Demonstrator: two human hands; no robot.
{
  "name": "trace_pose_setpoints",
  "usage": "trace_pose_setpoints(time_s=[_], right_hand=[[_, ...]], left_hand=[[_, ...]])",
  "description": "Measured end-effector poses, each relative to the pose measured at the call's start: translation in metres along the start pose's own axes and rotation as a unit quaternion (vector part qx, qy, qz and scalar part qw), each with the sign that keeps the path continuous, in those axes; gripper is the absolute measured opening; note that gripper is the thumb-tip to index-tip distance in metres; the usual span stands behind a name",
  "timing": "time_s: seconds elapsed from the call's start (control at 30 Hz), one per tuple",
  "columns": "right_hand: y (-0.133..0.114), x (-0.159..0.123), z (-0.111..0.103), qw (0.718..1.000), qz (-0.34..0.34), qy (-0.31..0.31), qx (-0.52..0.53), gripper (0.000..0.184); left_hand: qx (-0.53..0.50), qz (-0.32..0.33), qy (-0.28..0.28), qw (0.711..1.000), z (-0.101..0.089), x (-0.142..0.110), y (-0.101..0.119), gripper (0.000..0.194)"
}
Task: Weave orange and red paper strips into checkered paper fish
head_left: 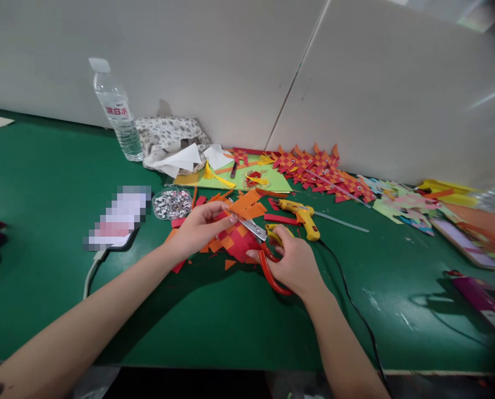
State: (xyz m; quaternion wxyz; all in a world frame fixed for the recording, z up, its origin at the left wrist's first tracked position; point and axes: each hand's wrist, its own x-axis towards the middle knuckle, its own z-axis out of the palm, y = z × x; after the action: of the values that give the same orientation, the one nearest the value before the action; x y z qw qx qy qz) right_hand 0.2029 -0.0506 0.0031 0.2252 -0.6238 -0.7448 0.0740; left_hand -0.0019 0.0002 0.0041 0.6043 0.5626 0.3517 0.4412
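Pointing slantwise forward-left — scissors [254, 229] in right fingers [286, 236], left fingers [223, 224] pinching orange paper [250, 206]

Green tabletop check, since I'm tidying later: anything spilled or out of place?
Small orange paper scraps lie loose on the green tabletop beside the red-and-orange woven paper, looking like stray offcuts. No liquid spill shows.

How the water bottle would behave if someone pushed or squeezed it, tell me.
The water bottle would probably tip if pushed high up, since it stands tall and narrow on the green table. Once down, it may well roll, given its rounded body. Its clear, ribbed sides look like thin plastic, so they would likely give a little under a firm grip.
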Motion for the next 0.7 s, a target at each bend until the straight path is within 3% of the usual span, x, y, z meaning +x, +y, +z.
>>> trace_pose_setpoints(time_s=[0.7], right_hand=[[0.0031, 0.0009, 0.0028, 1.0, 0.012, 0.01, 0.005, 0.04]], left_hand=[[0.024, 0.04, -0.019, 0.999, -0.0013, -0.0007, 0.003, 0.013]])
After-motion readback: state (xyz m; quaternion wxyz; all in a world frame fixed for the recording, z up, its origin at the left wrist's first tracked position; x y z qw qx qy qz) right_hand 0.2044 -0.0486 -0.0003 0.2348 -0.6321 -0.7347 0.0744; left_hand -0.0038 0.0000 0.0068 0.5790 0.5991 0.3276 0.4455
